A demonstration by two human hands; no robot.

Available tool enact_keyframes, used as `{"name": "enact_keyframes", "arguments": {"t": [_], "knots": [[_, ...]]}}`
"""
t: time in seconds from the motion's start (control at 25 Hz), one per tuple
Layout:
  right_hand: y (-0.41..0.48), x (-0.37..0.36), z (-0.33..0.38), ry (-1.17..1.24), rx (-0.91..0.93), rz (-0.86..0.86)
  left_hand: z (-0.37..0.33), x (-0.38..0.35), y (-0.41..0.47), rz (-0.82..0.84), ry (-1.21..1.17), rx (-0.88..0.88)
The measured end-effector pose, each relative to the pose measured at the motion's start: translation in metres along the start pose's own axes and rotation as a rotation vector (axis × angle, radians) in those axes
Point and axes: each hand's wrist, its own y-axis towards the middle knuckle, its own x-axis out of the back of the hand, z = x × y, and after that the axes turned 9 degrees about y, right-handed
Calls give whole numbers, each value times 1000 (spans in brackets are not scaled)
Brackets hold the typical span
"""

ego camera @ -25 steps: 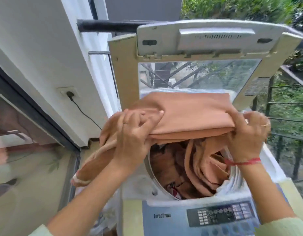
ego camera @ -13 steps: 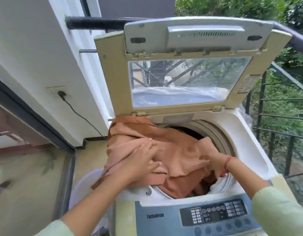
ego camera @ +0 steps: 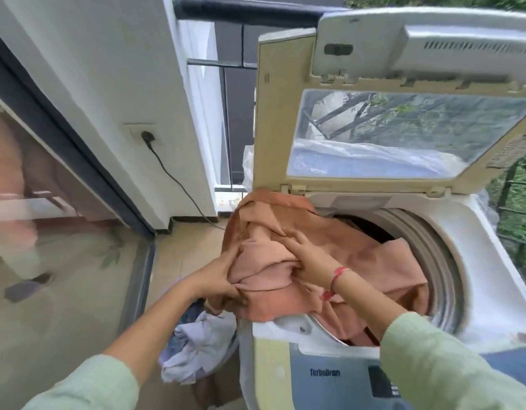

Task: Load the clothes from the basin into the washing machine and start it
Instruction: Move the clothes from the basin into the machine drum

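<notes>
Pale clothes lie bunched just left of the washing machine's front. A crumpled orange cloth drapes over the machine's left rim into the drum. The left hand grips its overhanging edge and the right hand pinches a fold. The drum's far right side lies uncovered beneath the upright lid.

Daylit balcony. On the left, a white wall carries a socket with a black cable plugged in, trailing down towards the beige tiled floor. Beside it, a dark-framed glass door shows reflections. A dark railing crosses behind, with green foliage at right.
</notes>
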Motion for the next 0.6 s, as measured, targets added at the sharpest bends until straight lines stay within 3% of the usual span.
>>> {"name": "enact_keyframes", "arguments": {"t": [0.2, 0.36, 0.52, 0.6], "knots": [[-8, -31, -4, 19, 47, -274, -3, -19, -19, -253, 95, 61], [-26, -6, -1, -293, 142, -492, -29, -23, -34, -512, 414, 129], [-86, 64, -17, -522, 152, -830, -95, -13, -10, -938, 821, -105], [-124, 99, -38, -635, -14, -959, -147, -19, 27, -953, 861, -224]]}}
